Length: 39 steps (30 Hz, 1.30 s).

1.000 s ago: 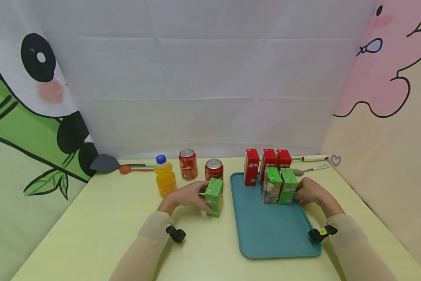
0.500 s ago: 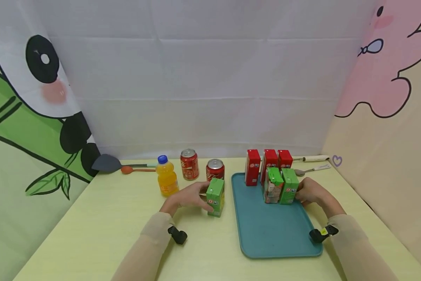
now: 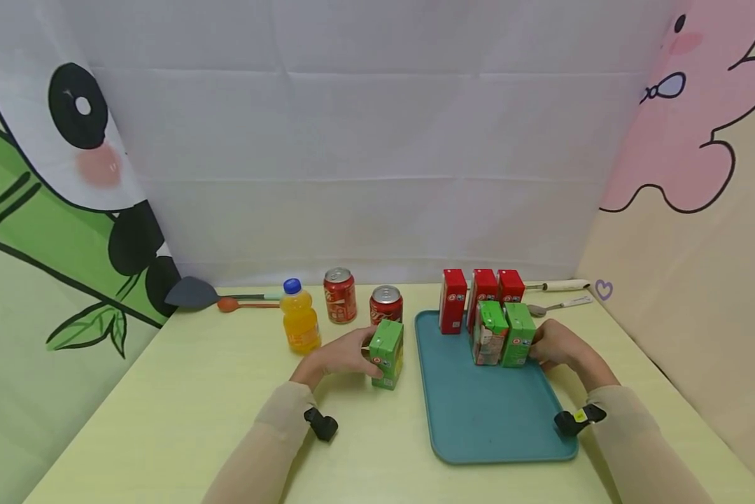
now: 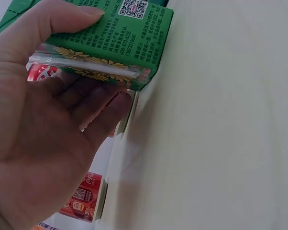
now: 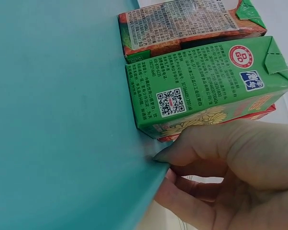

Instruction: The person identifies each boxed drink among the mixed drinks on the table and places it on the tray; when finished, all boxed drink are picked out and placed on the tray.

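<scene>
My left hand (image 3: 346,352) grips a green juice box (image 3: 386,355) left of the tray, standing upright just above or on the table. In the left wrist view the thumb lies across its printed face (image 4: 129,36), and the other fingers reach behind it. My right hand (image 5: 230,167) pinches the right rim of the teal tray (image 3: 487,420), thumb on top and fingers beneath. Right beside that thumb stands another green juice box (image 5: 206,86) on the tray. A green-topped carton (image 3: 489,334) is next to it, with several red cartons (image 3: 453,301) behind.
Two red soda cans (image 3: 339,297) and an orange juice bottle (image 3: 300,322) stand left of the tray. A dark spatula (image 3: 191,292) and an orange spoon (image 3: 229,304) lie at the back left. Behind the tray's right corner lies a fork-like utensil (image 3: 562,304).
The head view has shifted slightly. Both hands keep their holds, and the boxes and tray stay in place.
</scene>
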### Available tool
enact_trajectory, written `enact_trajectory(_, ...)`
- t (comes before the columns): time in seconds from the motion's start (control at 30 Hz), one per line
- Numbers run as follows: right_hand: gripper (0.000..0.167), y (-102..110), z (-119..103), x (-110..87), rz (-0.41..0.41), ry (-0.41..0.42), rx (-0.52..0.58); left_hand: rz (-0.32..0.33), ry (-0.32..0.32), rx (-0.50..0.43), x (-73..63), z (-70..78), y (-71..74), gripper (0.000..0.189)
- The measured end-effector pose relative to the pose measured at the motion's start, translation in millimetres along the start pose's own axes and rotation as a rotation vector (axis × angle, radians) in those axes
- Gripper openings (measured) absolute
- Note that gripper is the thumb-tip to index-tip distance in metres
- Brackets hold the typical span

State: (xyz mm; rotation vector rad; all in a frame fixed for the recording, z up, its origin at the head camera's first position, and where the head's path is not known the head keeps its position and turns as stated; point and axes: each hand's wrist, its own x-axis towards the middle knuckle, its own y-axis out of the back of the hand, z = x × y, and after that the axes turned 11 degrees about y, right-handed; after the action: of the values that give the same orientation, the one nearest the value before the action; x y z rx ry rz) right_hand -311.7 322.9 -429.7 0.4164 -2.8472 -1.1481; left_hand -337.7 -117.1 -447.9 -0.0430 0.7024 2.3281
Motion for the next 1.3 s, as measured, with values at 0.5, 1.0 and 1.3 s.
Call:
enact_trajectory(0.5,0.025,3.8,1.6,-2.7,-0.023,0.046,0.029,-0.026,-0.002,0.049,0.4,2.9,-0.1,0.087)
enact_trajectory(1.0,0.026,-2.5,-1.3,0.0,-0.001,0.001,0.014,0.045,-0.028,0.094,-1.1,0.5,-6.1,0.079)
enact_trajectory(1.3,0.023,-1.4,0.1,-0.4,0.007,0.022,0.002,0.046,-0.056,0.061,4.3,17.7,-11.2,0.073)
